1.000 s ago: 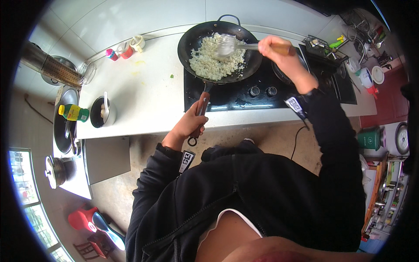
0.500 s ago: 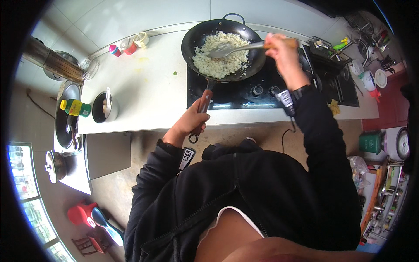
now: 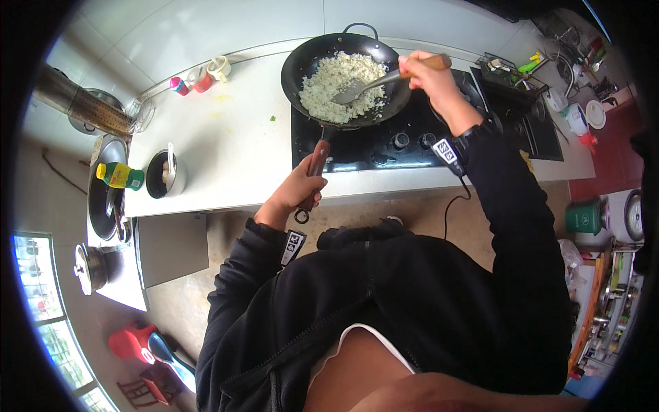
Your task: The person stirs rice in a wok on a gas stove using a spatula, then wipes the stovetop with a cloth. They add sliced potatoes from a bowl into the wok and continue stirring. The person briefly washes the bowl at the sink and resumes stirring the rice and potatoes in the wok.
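Observation:
A dark wok (image 3: 294, 74) sits on the black stovetop (image 3: 357, 152), filled in its middle with white rice (image 3: 326, 86). My left hand (image 3: 300, 187) is wrapped round the wok's wooden handle (image 3: 318, 158) at the near side. In my right hand (image 3: 432, 81), above the wok's right rim, is a spatula (image 3: 377, 82) with a metal blade and wooden handle. The blade rests in the right-hand part of the rice, tilted down to the left. A few grains cling to the wok's wall.
Left on the white counter (image 3: 233, 147) stand a pot (image 3: 156, 177) with a white spoon and a green bottle with a yellow cap (image 3: 122, 176). Small containers (image 3: 200, 79) line the back wall. A wire rack (image 3: 504, 72) is right of the stove.
My right hand has moved slightly left and down with the spatula, and the blade now sits lower in the rice. The left hand keeps its hold on the wok handle.

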Tool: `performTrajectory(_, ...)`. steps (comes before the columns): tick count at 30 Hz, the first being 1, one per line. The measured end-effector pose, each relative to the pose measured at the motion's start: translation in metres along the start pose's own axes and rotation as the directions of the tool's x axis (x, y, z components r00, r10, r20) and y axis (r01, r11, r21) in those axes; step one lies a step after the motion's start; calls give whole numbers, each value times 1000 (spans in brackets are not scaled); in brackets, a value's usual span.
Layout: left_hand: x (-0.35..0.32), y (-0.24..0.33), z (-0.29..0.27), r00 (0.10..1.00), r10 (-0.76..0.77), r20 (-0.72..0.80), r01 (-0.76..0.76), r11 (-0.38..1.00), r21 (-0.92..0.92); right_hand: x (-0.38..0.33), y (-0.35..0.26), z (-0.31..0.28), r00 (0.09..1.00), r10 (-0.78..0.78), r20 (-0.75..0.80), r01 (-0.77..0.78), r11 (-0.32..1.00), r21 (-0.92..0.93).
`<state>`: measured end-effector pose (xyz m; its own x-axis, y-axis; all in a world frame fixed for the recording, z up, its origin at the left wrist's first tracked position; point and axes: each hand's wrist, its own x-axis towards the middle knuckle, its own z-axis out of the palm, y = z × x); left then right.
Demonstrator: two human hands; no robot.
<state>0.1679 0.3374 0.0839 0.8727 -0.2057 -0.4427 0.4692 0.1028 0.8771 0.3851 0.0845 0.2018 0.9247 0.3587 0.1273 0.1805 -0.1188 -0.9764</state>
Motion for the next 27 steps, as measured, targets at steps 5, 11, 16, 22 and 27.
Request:
performTrajectory(5, -2, 2, 0, 1000, 9, 1, -9, 1000, -3, -1, 1, 22, 997, 60, -43, -55, 992, 118)
performTrajectory(11, -3, 2, 1, 998, 48, 28, -48, 999, -13, 5, 17, 24, 990, -72, -118, 82, 993, 80)
performTrajectory(16, -2, 0, 2, 999, 52, 3, -52, 999, 0, 13, 9, 18, 989, -139, -51, 143, 986, 82)
performTrajectory(22, -1, -1, -2, 1000, 6, 27, -6, 1000, -14, -8, -12, 17, 992, -122, -18, 123, 989, 81)
performTrajectory(27, -1, 1, -1, 999, 34, 17, -34, 999, 7, -23, -10, 6, 994, -73, 84, 68, 996, 58)
